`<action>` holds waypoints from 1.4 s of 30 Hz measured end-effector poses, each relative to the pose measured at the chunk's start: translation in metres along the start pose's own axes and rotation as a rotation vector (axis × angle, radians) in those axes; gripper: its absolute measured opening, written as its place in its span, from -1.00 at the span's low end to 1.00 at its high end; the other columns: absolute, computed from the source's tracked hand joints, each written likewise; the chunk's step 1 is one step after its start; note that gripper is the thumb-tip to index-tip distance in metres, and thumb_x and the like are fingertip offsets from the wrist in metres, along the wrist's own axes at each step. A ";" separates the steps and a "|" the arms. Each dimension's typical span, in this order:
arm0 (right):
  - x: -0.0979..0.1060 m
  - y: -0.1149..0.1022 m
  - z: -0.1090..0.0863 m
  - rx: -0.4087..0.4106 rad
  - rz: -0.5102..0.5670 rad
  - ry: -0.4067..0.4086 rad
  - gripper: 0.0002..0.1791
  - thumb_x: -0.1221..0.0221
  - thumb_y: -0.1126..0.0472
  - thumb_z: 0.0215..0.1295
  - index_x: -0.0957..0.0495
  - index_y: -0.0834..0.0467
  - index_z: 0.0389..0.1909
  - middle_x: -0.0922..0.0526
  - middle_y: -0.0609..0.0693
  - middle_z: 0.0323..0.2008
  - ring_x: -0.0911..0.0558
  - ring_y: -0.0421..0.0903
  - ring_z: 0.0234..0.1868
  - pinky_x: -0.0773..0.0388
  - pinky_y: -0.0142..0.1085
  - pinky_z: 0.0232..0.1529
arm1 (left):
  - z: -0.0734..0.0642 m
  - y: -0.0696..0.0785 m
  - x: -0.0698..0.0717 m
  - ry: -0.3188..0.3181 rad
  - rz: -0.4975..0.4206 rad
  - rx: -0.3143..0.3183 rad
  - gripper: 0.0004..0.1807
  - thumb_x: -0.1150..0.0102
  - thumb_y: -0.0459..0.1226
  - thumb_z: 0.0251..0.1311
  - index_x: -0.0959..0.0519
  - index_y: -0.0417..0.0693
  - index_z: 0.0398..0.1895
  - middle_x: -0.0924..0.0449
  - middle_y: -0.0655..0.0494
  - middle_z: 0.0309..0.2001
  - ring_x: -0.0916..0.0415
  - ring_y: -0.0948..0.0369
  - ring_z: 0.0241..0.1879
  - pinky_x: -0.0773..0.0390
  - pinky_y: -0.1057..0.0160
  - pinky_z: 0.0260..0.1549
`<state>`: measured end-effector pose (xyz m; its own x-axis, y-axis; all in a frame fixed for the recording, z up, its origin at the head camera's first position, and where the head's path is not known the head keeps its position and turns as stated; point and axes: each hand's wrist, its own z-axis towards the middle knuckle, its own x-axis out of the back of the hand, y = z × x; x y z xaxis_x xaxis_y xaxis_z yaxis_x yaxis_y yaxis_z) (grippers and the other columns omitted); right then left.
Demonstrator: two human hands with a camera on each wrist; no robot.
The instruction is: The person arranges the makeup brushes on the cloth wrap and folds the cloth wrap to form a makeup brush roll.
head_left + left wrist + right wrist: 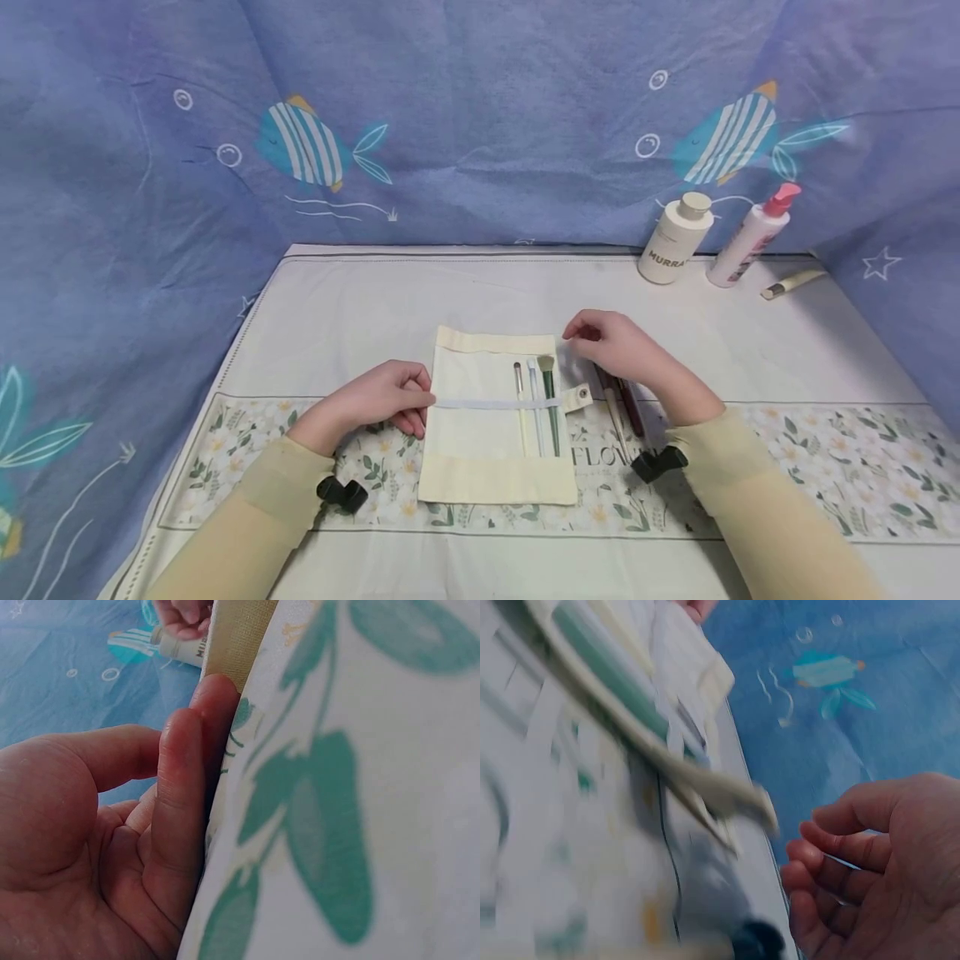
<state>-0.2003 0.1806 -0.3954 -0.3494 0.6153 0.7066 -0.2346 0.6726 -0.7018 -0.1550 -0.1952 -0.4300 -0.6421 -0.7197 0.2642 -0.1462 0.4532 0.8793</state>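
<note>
A cream brush roll (480, 375) lies unrolled, its white elastic band (480, 405) across the middle. Three makeup brushes sit under the band on the right side: a cream-handled one (521, 408), a pale blue one (536, 408) and a green one (551, 408) with a fuller head. At the roll's left edge my left hand (386, 396) holds the fabric with its fingertips. My right hand (615, 342) hovers by the upper right corner, fingers loosely curled around nothing. Beneath it lie loose brushes, one dark red (632, 408) and one pale (613, 404), partly hidden.
A white bottle (671, 246) and a pink-topped pump bottle (750, 242) stand at the back right. Near them lies a cream-handled brush (795, 283). A snap tab (579, 398) sticks out from the roll's right edge. Blue fish-print fabric (480, 125) hangs behind the table.
</note>
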 end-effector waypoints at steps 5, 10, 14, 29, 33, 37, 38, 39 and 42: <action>0.015 0.017 -0.010 -0.065 -0.003 0.013 -0.82 -0.14 0.28 0.44 -0.63 0.26 -0.07 -0.66 0.07 -0.28 -0.56 -0.06 -0.31 -0.55 -0.21 -0.26 | -0.001 -0.001 0.002 0.008 0.000 0.012 -0.84 -0.12 -0.31 0.49 -0.41 -0.26 -0.19 -0.72 -0.11 -0.41 -0.77 0.03 -0.44 -0.77 0.17 -0.40; 0.025 0.032 -0.019 -0.136 -0.025 -0.005 -0.87 -0.10 0.32 0.42 -0.58 0.27 -0.13 -0.57 0.03 -0.48 -0.51 -0.08 -0.47 -0.48 -0.24 -0.44 | -0.001 -0.002 0.003 0.006 -0.005 0.015 -0.85 -0.11 -0.32 0.49 -0.42 -0.26 -0.18 -0.73 -0.10 -0.41 -0.77 0.02 -0.44 -0.77 0.17 -0.40; 0.027 0.041 -0.024 -0.166 -0.082 -0.023 -0.89 -0.09 0.34 0.35 -0.56 0.27 -0.21 -0.56 0.00 -0.50 -0.49 -0.10 -0.48 -0.45 -0.24 -0.43 | -0.001 -0.002 0.002 0.006 -0.004 0.012 -0.85 -0.11 -0.32 0.49 -0.43 -0.26 -0.18 -0.73 -0.10 -0.41 -0.77 0.01 -0.43 -0.78 0.16 -0.41; 0.021 0.040 -0.026 -0.261 -0.274 -0.047 -0.88 -0.18 0.20 0.31 -0.54 0.19 -0.27 -0.60 0.05 -0.37 -0.51 -0.02 -0.39 -0.42 -0.21 -0.36 | 0.001 -0.003 0.000 -0.001 -0.013 0.013 -0.85 -0.11 -0.31 0.50 -0.42 -0.26 -0.17 -0.73 -0.10 -0.40 -0.77 0.02 -0.43 -0.77 0.17 -0.41; 0.024 0.037 -0.025 -0.287 -0.305 -0.042 -0.84 -0.19 0.18 0.32 -0.55 0.22 -0.25 -0.64 0.10 -0.33 -0.53 0.01 -0.37 -0.45 -0.17 -0.36 | 0.002 -0.002 0.000 0.000 -0.008 0.012 -0.85 -0.11 -0.31 0.50 -0.42 -0.25 -0.17 -0.73 -0.10 -0.39 -0.78 0.02 -0.42 -0.77 0.17 -0.40; 0.026 0.035 -0.025 -0.299 -0.320 -0.044 -0.81 -0.19 0.18 0.31 -0.55 0.25 -0.24 -0.64 0.14 -0.32 -0.54 0.03 -0.37 -0.48 -0.14 -0.35 | 0.003 -0.002 0.000 -0.001 -0.004 0.007 -0.84 -0.11 -0.31 0.50 -0.42 -0.26 -0.17 -0.73 -0.10 -0.40 -0.77 0.03 -0.43 -0.77 0.18 -0.41; 0.026 0.034 -0.025 -0.302 -0.323 -0.047 -0.80 -0.20 0.17 0.32 -0.55 0.25 -0.23 -0.64 0.14 -0.32 -0.54 0.03 -0.37 -0.48 -0.14 -0.35 | 0.003 -0.001 0.000 -0.003 -0.003 0.006 -0.84 -0.11 -0.31 0.50 -0.41 -0.26 -0.17 -0.73 -0.10 -0.40 -0.77 0.04 -0.43 -0.77 0.18 -0.41; 0.026 0.034 -0.025 -0.307 -0.325 -0.049 -0.80 -0.20 0.17 0.32 -0.56 0.26 -0.23 -0.64 0.14 -0.31 -0.54 0.03 -0.36 -0.48 -0.14 -0.35 | 0.002 -0.001 0.000 -0.004 -0.003 0.005 -0.84 -0.11 -0.31 0.50 -0.41 -0.26 -0.17 -0.73 -0.10 -0.40 -0.77 0.05 -0.44 -0.77 0.19 -0.41; 0.026 0.033 -0.024 -0.316 -0.334 -0.054 -0.78 -0.20 0.15 0.32 -0.55 0.26 -0.22 -0.65 0.15 -0.30 -0.54 0.04 -0.36 -0.49 -0.13 -0.35 | 0.001 0.000 0.000 -0.002 -0.004 0.004 -0.83 -0.12 -0.31 0.49 -0.40 -0.26 -0.17 -0.72 -0.10 -0.41 -0.77 0.05 -0.44 -0.77 0.19 -0.41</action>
<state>-0.1952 0.2283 -0.3982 -0.3508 0.3270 0.8775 -0.0569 0.9279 -0.3685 -0.1560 -0.1947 -0.4310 -0.6432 -0.7203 0.2598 -0.1518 0.4526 0.8787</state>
